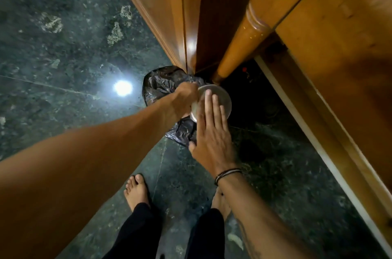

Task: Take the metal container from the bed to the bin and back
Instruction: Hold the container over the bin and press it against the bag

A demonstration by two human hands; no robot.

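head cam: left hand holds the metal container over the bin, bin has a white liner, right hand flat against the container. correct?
One thing is wrong: the liner is black, not white. The head view shows the left hand holding the metal container over the bin, which is lined with a crinkled black plastic bag, and the right hand lies flat against the container.

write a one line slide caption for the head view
Left hand holds the metal container over the black-bagged bin; right hand lies flat against it.

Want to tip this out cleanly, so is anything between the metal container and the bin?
Nothing visible. The left hand holds the metal container directly over the black-lined bin; the right hand rests flat against it.
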